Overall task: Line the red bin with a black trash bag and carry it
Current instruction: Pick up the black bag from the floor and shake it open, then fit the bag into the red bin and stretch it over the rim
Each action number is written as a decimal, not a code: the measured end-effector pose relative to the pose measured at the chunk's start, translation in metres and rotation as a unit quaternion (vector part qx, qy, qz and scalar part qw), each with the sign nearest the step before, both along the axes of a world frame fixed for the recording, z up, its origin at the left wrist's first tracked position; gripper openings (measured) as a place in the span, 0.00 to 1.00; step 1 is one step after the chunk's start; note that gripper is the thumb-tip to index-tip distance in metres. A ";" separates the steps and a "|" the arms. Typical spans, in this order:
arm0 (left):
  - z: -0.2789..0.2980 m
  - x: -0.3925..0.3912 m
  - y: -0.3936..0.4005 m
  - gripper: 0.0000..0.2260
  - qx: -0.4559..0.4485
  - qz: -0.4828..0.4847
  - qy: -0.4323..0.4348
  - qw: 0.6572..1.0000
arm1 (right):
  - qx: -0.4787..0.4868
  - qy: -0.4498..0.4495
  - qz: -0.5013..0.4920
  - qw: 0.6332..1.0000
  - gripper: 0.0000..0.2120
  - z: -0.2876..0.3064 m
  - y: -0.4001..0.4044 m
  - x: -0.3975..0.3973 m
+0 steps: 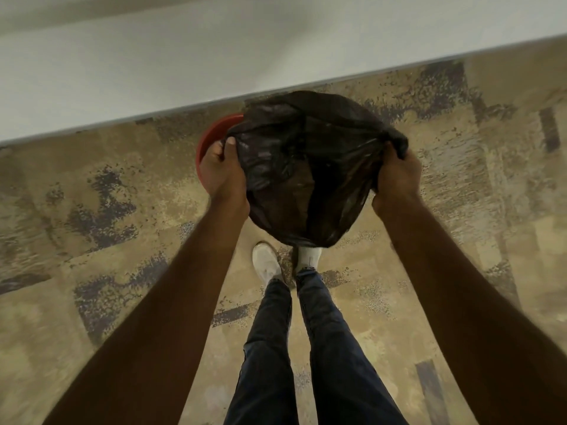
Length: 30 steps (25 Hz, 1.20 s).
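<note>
You are standing over red bin [214, 133], holding black trash bag [303, 170] just above it, mouth stretched wide so it can drop over rim (bin mostly hidden beneath bag). Left hand [222, 170] fisting bag edge over bin's visible rim; right hand [397, 176] clenching opposite edge. Bin sitting beside white wall [184, 56].

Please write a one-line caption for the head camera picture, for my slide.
Both hands, left hand and right hand, stretch open a black trash bag above the red bin.
</note>
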<state>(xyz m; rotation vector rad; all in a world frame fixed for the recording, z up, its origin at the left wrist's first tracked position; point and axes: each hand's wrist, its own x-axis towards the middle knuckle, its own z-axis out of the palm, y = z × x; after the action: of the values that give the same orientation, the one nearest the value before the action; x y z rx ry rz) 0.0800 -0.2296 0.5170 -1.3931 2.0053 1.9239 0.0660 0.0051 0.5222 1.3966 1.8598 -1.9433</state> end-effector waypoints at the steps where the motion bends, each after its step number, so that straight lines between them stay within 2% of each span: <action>1: 0.002 -0.009 0.000 0.10 -0.037 0.000 0.006 0.999 | 0.025 0.018 -0.008 0.999 0.09 0.004 0.006 -0.007; 3: 0.010 -0.026 -0.001 0.12 -0.148 -0.003 0.064 0.987 | 0.103 0.077 -0.011 0.992 0.11 0.015 0.017 -0.020; 5: 0.021 -0.037 0.000 0.10 -0.267 -0.013 0.182 0.946 | 0.176 0.216 -0.007 0.960 0.13 0.028 0.028 -0.026; 7: 0.026 -0.038 0.003 0.07 -0.318 -0.018 0.255 0.913 | 0.278 0.359 0.058 0.889 0.12 0.035 0.038 -0.020; 8: 0.021 -0.035 0.005 0.07 -0.317 -0.028 0.260 0.912 | 0.337 0.386 0.104 0.853 0.13 0.032 0.044 -0.013; 9: 0.013 -0.029 0.009 0.09 -0.294 -0.051 0.236 0.925 | 0.379 0.373 0.149 0.834 0.15 0.026 0.048 -0.003; 11: -0.007 -0.009 0.016 0.12 -0.162 -0.152 0.094 0.970 | 0.407 0.242 0.268 0.839 0.17 0.003 0.053 0.027; 12: -0.019 0.004 0.019 0.12 -0.072 -0.212 0.017 0.974 | 0.397 0.149 0.352 0.834 0.15 -0.013 0.056 0.043; 13: -0.032 0.018 0.020 0.13 -0.004 -0.257 -0.046 0.965 | 0.379 0.052 0.443 0.811 0.13 -0.029 0.061 0.059; 14: -0.044 0.031 0.019 0.13 0.014 -0.299 -0.084 0.950 | 0.352 -0.039 0.517 0.779 0.11 -0.043 0.066 0.072; 15: -0.056 0.042 0.018 0.12 -0.014 -0.325 -0.100 0.940 | 0.327 -0.110 0.561 0.752 0.10 -0.054 0.073 0.084; 16: -0.064 0.050 0.017 0.11 -0.048 -0.316 -0.107 0.941 | 0.305 -0.159 0.572 0.744 0.11 -0.061 0.078 0.092; 17: -0.070 0.055 0.015 0.10 -0.059 -0.274 -0.115 0.953 | 0.276 -0.185 0.552 0.765 0.12 -0.066 0.084 0.099; 18: -0.071 0.055 0.013 0.08 -0.039 -0.213 -0.123 0.969 | 0.234 -0.193 0.501 0.811 0.13 -0.069 0.087 0.101; 20: -0.073 0.045 0.012 0.08 0.032 -0.098 -0.133 0.986 | 0.111 -0.190 0.325 0.920 0.14 -0.067 0.089 0.095; 21: -0.071 0.033 0.012 0.08 0.067 -0.059 -0.137 0.987 | 0.045 -0.183 0.219 0.957 0.13 -0.063 0.088 0.085; 22: -0.068 0.021 0.011 0.09 0.101 -0.024 -0.135 0.985 | -0.016 -0.176 0.118 0.977 0.11 -0.057 0.087 0.071; 23: -0.063 0.008 0.010 0.09 0.125 0.010 -0.122 0.985 | -0.065 -0.164 0.036 0.984 0.09 -0.049 0.086 0.055; 25: -0.051 -0.013 0.011 0.11 0.121 0.042 -0.076 0.989 | -0.112 -0.121 -0.046 0.985 0.09 -0.033 0.083 0.025; 28: -0.037 -0.022 0.014 0.13 0.002 -0.004 -0.011 1.000 | -0.090 -0.030 -0.046 0.994 0.14 -0.010 0.072 0.004; 30: -0.036 -0.016 0.013 0.13 -0.066 -0.037 -0.002 0.997 | -0.052 0.009 -0.030 0.998 0.16 -0.002 0.062 0.003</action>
<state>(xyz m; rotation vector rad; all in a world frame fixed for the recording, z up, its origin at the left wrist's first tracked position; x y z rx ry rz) 0.0637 -0.2165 0.4808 -1.3260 2.1857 1.7870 0.0693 0.0669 0.5200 1.4245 1.7159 -2.0549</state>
